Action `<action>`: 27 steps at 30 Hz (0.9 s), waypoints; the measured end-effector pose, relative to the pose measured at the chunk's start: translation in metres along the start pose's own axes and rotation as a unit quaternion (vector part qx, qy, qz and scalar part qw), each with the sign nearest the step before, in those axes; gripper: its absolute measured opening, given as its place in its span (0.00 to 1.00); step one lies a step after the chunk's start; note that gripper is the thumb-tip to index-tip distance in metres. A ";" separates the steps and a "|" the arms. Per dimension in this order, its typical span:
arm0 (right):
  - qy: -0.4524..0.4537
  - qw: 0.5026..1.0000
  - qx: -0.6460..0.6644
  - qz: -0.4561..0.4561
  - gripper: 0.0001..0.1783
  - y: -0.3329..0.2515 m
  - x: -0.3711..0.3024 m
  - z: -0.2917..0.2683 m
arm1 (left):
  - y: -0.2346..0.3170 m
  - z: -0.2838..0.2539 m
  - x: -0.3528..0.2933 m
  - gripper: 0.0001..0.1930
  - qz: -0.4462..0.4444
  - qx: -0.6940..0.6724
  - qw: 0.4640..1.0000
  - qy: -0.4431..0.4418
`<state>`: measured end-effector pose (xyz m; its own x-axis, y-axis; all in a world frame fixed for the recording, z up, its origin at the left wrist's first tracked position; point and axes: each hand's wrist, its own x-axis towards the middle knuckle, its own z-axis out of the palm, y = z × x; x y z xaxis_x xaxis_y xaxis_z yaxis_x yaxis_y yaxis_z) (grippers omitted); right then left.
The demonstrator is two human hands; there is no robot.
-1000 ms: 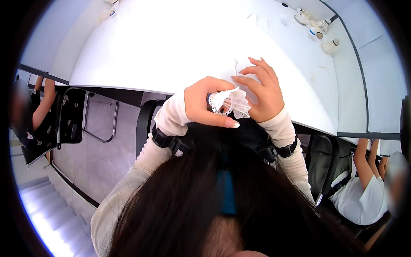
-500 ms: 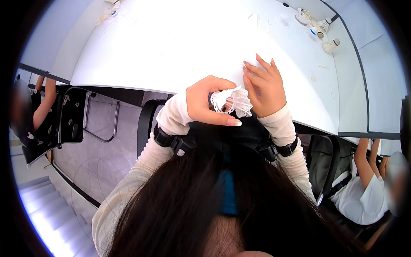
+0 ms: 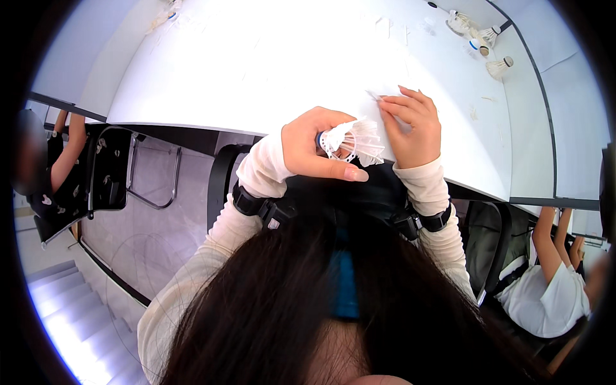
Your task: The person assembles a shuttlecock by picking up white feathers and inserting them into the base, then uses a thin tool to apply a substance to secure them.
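Observation:
In front of my body, at the table's near edge, my left hand (image 3: 311,144) is closed round a white shuttlecock (image 3: 366,141). Its feathered skirt points right, and a blue band shows by my fingers at the other end; the skirt looks ragged. Just to the right, over the tabletop, my right hand (image 3: 414,125) is closed in a pinch. A thin white piece (image 3: 373,95), like a bit of feather, sticks out from its fingertips. The two hands are apart.
Several shuttlecocks (image 3: 499,67) lie at the white table's (image 3: 269,77) far right, by a low partition (image 3: 529,115). More feathery pieces (image 3: 163,18) lie far left. Thin white scraps (image 3: 406,33) are scattered on the top. Other people sit at both sides.
My right hand has moved slightly up and right, away from the shuttlecock, its fingers drawing into a pinch with a thin white piece. The left hand and shuttlecock have shifted slightly right.

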<state>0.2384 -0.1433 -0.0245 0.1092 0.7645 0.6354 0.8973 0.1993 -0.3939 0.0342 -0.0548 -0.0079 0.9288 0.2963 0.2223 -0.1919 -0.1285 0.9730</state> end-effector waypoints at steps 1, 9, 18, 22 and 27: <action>0.005 1.000 0.009 0.010 0.04 -0.002 0.002 -0.002 | 0.000 -0.002 0.000 0.12 0.000 0.010 1.000 -0.002; 0.019 0.999 0.004 0.025 0.09 -0.008 0.003 -0.005 | -0.008 0.003 -0.002 0.15 0.000 -0.063 0.997 0.052; 0.009 1.000 -0.021 -0.013 0.13 0.002 0.001 -0.004 | -0.008 0.000 0.003 0.47 -0.042 -0.035 0.998 0.031; 0.009 1.000 -0.012 0.000 0.11 0.001 0.001 -0.003 | -0.005 0.001 0.005 0.44 -0.027 0.002 0.999 0.043; 0.042 0.999 -0.004 0.007 0.09 -0.006 0.002 -0.007 | -0.008 0.005 -0.001 0.20 -0.003 -0.041 0.997 0.069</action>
<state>0.2365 -0.1471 -0.0161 0.1562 0.7134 0.6832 0.8990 0.1838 -0.3975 0.0363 -0.0583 -0.0164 0.8787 0.4252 0.2167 -0.2160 -0.0506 0.9751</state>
